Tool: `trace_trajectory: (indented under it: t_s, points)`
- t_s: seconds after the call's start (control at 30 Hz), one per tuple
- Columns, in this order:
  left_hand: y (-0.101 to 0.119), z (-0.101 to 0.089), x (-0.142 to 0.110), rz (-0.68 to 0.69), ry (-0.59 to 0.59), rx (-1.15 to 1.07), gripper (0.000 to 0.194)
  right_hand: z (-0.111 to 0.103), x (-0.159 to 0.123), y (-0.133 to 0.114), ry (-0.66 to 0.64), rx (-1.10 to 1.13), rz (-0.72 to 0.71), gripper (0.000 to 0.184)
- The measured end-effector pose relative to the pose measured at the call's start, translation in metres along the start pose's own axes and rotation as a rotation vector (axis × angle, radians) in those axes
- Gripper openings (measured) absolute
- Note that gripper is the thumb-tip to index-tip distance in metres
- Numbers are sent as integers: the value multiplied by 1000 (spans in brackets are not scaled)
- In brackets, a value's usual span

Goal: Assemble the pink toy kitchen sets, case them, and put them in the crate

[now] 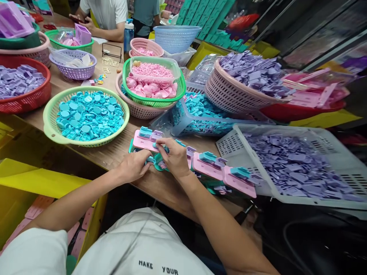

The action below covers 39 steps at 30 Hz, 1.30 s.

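Note:
At the table's front edge lies a row of pink plastic plates (208,167) on turquoise bases, with turquoise clips (240,172) and purple pieces (190,151) standing on them. My left hand (134,165) is closed at the left end of the row, with a turquoise round plastic piece (150,160) at its fingertips. Just right of it, my right hand (175,156) pinches a small turquoise piece (155,145) beside the leftmost pink plate (143,143). My fingers hide part of both small pieces and the plates behind them.
A light green basket (48,126) of turquoise round pieces stands to the left. Behind are a green basket (183,89) of pink parts and a blue crate (183,126). A white crate (237,143) of purple parts sits right. Across the table sits a person (104,17).

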<state>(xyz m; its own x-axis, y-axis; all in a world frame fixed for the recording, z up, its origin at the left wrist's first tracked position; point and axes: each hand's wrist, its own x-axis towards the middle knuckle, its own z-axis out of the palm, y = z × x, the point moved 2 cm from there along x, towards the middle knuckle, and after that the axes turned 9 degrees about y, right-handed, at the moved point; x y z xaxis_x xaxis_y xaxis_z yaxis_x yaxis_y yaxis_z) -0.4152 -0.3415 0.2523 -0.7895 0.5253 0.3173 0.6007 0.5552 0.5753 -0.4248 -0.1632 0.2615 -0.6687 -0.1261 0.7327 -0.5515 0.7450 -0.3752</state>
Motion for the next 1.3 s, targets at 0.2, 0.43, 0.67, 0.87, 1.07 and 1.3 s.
trace_trajectory:
  t_s: [0.2,0.43,0.67,0.87,1.07,1.3]
  points:
    - [-7,-1,-4,-9,7,-75,12,5,0,-14,91,45,222,10]
    - [-9,-3,-4,-90,51,-353,11,6,-2,-24,203,47,440,9]
    - [-11,-3,-3,-147,52,-491,17,7,3,-23,238,69,558,11]
    - [-9,-6,-3,-172,47,-483,19,1,-2,-24,89,-63,407,12]
    - [-5,-5,2,-298,94,-571,25,4,3,-18,-87,-268,250,17]
    - [7,2,2,-601,168,-1105,45,-15,-4,-29,95,182,349,20]
